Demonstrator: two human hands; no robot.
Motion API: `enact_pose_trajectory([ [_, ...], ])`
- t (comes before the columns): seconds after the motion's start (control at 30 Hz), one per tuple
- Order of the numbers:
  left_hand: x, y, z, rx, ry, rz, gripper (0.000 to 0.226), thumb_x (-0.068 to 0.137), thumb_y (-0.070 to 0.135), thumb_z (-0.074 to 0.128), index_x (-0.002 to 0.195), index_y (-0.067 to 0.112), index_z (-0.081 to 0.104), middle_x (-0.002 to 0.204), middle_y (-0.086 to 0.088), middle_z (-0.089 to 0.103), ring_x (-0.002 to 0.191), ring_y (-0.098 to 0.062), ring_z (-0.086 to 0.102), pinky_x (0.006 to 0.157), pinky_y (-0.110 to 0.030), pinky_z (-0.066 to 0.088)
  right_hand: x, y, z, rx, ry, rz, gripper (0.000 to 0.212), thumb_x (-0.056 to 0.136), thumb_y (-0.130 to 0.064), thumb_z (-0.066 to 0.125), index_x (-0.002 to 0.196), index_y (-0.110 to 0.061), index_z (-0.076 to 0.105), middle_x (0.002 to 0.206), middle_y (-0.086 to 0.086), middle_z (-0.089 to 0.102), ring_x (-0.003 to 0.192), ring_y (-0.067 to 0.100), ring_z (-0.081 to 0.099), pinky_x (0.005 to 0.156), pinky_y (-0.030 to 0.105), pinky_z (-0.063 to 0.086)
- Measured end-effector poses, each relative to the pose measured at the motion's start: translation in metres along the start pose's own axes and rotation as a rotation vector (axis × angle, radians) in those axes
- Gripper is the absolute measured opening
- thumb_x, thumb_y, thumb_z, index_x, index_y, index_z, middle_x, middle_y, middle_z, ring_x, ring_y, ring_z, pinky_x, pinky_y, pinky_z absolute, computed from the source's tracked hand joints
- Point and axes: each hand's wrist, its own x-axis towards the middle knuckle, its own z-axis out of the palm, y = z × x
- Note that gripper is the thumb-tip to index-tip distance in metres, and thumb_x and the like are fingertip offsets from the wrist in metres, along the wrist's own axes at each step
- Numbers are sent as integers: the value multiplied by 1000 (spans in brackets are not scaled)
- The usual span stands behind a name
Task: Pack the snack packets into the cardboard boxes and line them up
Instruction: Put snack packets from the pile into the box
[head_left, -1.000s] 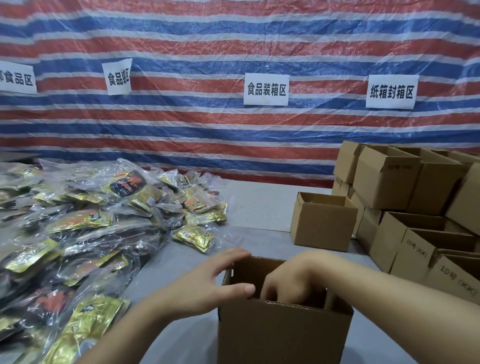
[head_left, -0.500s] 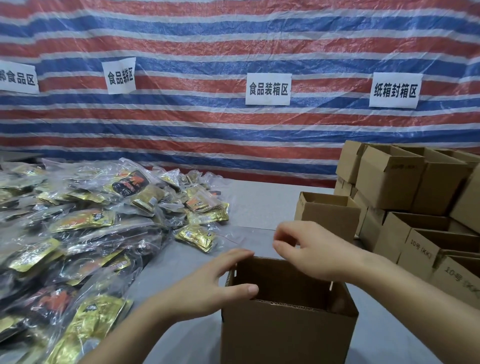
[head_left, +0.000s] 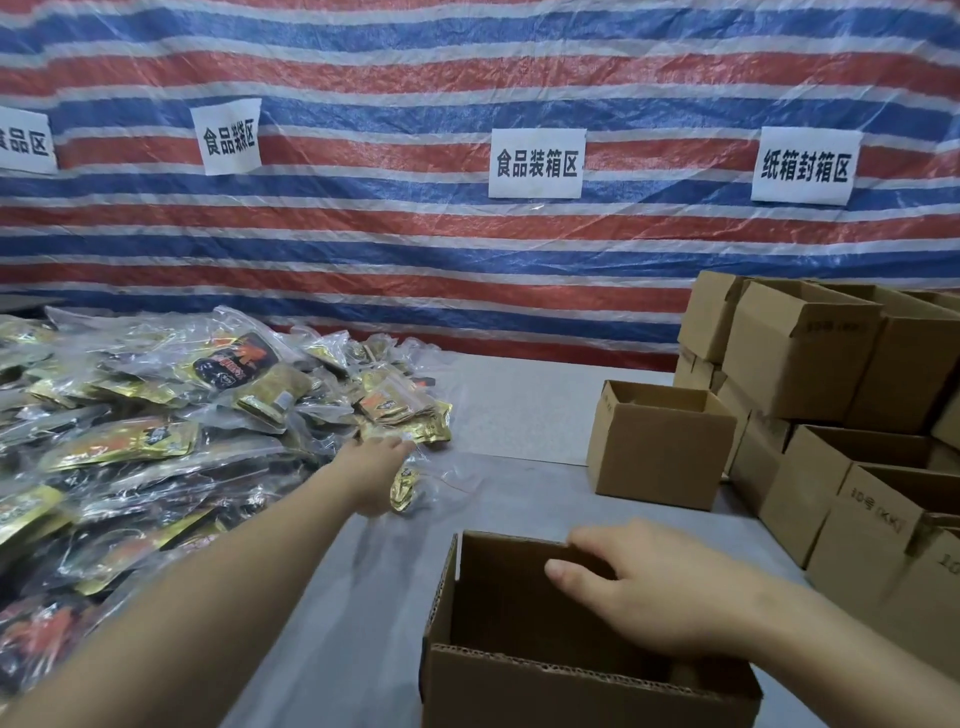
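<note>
I am standing at a grey tabletop, packing snacks. My left hand reaches out ahead of me to the edge of a big heap of snack packets. Its fingers close around one gold packet lying loose in clear wrapping, just beyond the palm. It is the nearest packet to the box, so the easiest to take.

My right hand rests on the open cardboard box just in front of my body. The fingers are relaxed and spread over the far rim, the thumb hanging inside, holding nothing. I judge it is there to steady the box and keep its mouth open for the packet. I cannot see the box's floor, so I cannot tell how full it is.

Beyond my right hand stands another open box alone. Further right of it, more boxes are stacked, open tops up, probably waiting to be filled.
</note>
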Motion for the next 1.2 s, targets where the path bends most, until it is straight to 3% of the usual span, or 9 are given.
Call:
enact_pose_trajectory([
  [0.17, 37, -2, 38, 286, -70, 33, 97, 84, 25, 72, 158, 16, 9, 164, -3, 18, 147, -26, 27, 119, -50, 20, 16, -2, -12, 59, -15, 64, 83, 74, -87, 13, 78, -23, 66, 65, -10, 61, 55, -4, 57, 62, 24, 42],
  [0.27, 42, 0, 39, 332, -32, 31, 74, 87, 25, 66, 150, 14, 30, 152, -5, 40, 137, -26, 42, 115, -46, 30, 37, 0, -15, 99, 111, 48, 102, 70, -87, 4, 111, -24, 72, 102, -5, 72, 89, 3, 65, 79, 24, 45],
  [0.43, 40, -5, 35, 354, 6, 31, 51, 84, 35, 57, 132, 17, 52, 131, -8, 51, 121, -27, 46, 102, -38, 39, 71, 3, -14, 176, 110, 72, 86, 90, -76, 12, 141, -22, 55, 140, 6, 59, 127, 24, 55, 107, 36, 39],
  [0.53, 28, -5, 33, 105, 17, -7, 48, 81, 37, 54, 124, 17, 55, 123, -9, 53, 114, -27, 49, 97, -37, 42, 77, 5, -7, 185, 89, 53, 83, 93, -73, 14, 141, -20, 55, 138, 6, 60, 125, 23, 56, 105, 35, 40],
  [0.73, -10, 7, -16, -719, 316, -134, 17, 83, 30, 61, 94, 22, 51, 85, -1, 62, 74, -18, 61, 56, -28, 44, 75, 5, -9, 174, 118, 47, 74, 98, -69, 20, 137, -20, 59, 132, 4, 63, 118, 20, 59, 100, 32, 44],
  [0.9, -49, 25, -108, -1510, 376, -108, 7, 91, 16, 55, 94, 12, 59, 84, -7, 63, 82, -25, 61, 81, -40, 53, 71, -7, -29, 302, 347, 17, 60, 101, -62, 30, 111, -13, 63, 103, 1, 67, 92, 15, 63, 88, 34, 55],
  [1.0, -81, 37, -151, -1788, 289, 14, 29, 90, 18, 64, 115, 6, 58, 96, -10, 69, 90, -24, 68, 85, -42, 56, 62, -26, -46, 591, 456, -64, 55, 98, -64, 41, 136, -26, 49, 124, -10, 54, 100, 4, 53, 81, 24, 46],
  [1.13, -127, 71, -183, -1771, 225, 179, 83, 69, 63, 75, 128, 8, 57, 115, -13, 71, 109, -30, 68, 102, -49, 48, 40, -52, -73, 1001, 408, -210, 106, 70, -81, 63, 156, -36, 19, 158, -1, 36, 138, 20, 43, 103, 36, 45],
  [1.2, -146, 91, -191, -1757, 212, 188, 97, 57, 75, 72, 127, 10, 59, 119, -13, 70, 114, -33, 65, 105, -53, 45, 27, -61, -79, 1068, 316, -295, 105, 74, -74, 69, 157, -35, 19, 157, -1, 41, 138, 20, 47, 90, 27, 48],
])
